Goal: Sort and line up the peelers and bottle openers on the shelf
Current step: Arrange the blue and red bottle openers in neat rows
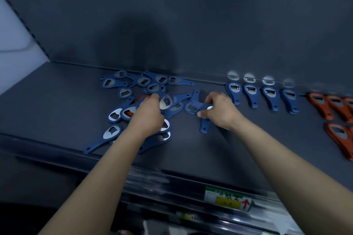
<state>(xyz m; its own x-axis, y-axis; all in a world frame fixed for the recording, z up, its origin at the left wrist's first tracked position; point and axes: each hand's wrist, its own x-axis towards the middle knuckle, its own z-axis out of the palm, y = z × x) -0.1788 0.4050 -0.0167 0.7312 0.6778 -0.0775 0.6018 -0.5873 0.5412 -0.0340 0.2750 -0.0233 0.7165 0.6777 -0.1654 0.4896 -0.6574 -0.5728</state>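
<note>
A loose heap of several blue bottle openers (145, 84) lies on the dark shelf (57, 101), with an orange one (140, 98) partly buried in it. My left hand (148, 112) reaches into the heap, its fingers curled round a blue opener (167, 102). My right hand (219, 109) grips another blue opener (204, 120) just right of the heap; its handle sticks out below my palm. Further right, several blue openers (271, 97) stand in a neat row, heads toward the back wall. Orange openers (332, 105) are lined up at the far right.
The shelf's front rail carries a green and yellow price label (228, 199) with a red arrow. The dark back wall (191, 34) closes the shelf behind the openers. A pale panel (13, 34) shows at the far left.
</note>
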